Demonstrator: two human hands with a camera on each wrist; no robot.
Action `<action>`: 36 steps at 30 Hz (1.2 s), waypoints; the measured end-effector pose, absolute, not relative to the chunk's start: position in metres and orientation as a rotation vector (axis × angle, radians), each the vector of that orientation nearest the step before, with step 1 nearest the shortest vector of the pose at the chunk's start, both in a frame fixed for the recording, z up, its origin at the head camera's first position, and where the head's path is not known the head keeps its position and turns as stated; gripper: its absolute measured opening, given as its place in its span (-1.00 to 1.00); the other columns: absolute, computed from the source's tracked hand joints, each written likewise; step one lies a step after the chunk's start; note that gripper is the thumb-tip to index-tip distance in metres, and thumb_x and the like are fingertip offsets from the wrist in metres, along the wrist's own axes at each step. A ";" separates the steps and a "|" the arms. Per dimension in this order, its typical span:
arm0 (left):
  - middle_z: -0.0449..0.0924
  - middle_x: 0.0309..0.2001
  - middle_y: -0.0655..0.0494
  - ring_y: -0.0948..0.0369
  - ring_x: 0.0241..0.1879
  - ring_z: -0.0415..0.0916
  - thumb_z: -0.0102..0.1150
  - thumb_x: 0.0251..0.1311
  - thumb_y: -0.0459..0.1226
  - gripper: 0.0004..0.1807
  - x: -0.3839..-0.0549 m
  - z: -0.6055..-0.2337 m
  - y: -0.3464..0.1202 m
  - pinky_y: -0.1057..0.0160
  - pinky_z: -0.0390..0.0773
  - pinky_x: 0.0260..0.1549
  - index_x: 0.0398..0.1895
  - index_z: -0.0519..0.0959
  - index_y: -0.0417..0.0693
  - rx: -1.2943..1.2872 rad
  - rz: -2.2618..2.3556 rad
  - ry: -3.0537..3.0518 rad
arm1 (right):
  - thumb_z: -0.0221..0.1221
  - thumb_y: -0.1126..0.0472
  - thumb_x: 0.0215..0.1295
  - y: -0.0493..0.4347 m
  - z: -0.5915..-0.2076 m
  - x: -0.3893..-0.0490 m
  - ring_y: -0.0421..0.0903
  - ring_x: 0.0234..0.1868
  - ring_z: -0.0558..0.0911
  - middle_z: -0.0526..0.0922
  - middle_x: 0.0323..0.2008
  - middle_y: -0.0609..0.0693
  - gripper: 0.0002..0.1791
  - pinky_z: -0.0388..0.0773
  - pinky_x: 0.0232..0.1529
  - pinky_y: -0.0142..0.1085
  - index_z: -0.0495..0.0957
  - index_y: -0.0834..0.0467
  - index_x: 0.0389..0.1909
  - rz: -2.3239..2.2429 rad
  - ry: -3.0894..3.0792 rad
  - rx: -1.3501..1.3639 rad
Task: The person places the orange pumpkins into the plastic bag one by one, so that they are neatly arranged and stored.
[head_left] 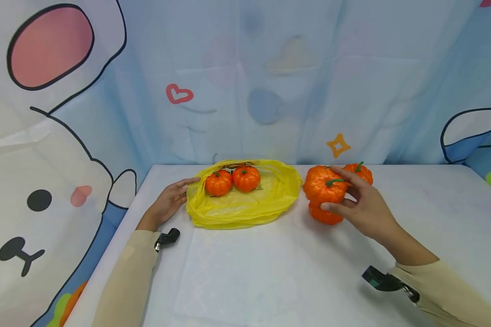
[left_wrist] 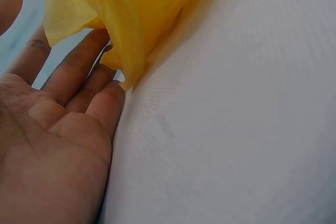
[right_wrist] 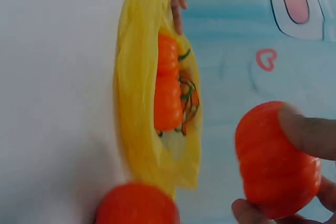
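My right hand [head_left: 366, 206] grips a small orange pumpkin with a green stem [head_left: 327, 190], thumb on one side and fingers on the other. In the right wrist view this pumpkin [right_wrist: 273, 163] is held up off the table, to the right of the bag. A yellow plastic bag [head_left: 229, 220] lies with its mouth spread wide. Inside it, two more pumpkins [head_left: 218, 183] sit side by side. My left hand [head_left: 167, 204] is at the bag's left edge, fingers extended; the left wrist view shows the bag's yellow film [left_wrist: 142, 19] over the fingertips.
Under the held pumpkin, another pumpkin [head_left: 325, 218] rests on the white table [head_left: 245, 277], partly hidden. One more pumpkin [head_left: 362, 173] stands behind my right hand. A printed blue curtain [head_left: 270, 68] hangs along the table's back edge.
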State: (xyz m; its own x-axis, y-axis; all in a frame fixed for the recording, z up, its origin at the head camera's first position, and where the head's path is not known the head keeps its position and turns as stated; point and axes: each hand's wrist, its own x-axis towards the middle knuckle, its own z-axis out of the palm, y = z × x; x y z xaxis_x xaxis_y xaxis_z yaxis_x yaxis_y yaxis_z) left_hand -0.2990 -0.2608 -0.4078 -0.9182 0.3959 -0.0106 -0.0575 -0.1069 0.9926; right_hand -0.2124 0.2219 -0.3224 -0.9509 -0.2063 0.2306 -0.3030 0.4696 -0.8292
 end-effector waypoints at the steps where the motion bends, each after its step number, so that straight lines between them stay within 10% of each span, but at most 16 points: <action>1: -0.08 0.58 -0.04 0.37 0.33 0.28 -0.18 0.53 -0.23 -0.47 -0.299 -0.408 -0.261 0.49 0.43 0.19 0.45 0.21 -0.31 0.379 2.101 1.863 | 0.40 0.16 0.17 0.213 -0.320 -0.217 0.21 0.34 0.38 0.20 0.46 0.13 -0.05 0.56 -0.02 -0.59 0.12 -0.08 0.53 1.476 -2.647 0.477; 9: -0.09 0.59 -0.05 0.41 0.33 0.28 -0.18 0.54 -0.21 -0.47 -0.295 -0.412 -0.263 0.49 0.42 0.21 0.46 0.21 -0.28 0.418 2.085 1.868 | 0.41 0.02 0.14 0.150 -0.336 -0.249 0.19 0.26 0.45 0.25 0.46 0.15 -0.06 0.54 0.19 0.03 0.17 -0.05 0.52 1.489 -2.837 0.389; 36: -0.10 0.59 0.01 0.28 0.44 0.15 -0.22 0.55 -0.22 -0.49 -0.296 -0.406 -0.261 0.49 0.42 0.21 0.46 0.23 -0.24 0.420 2.079 1.875 | 0.28 0.23 0.25 0.107 -0.378 -0.297 0.17 0.45 0.29 0.29 0.44 0.21 -0.18 0.24 0.46 0.01 0.16 0.18 0.50 1.483 -2.726 -0.035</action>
State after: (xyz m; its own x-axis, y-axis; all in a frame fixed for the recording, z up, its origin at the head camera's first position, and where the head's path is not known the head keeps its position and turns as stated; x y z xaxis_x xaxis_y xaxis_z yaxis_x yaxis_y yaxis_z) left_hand -0.2958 -0.2608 -0.4058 -0.9090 0.4167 0.0100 -0.0329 -0.0957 0.9949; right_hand -0.2971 0.1074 -0.3782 -0.9990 0.0382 0.0229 0.0015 0.5430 -0.8397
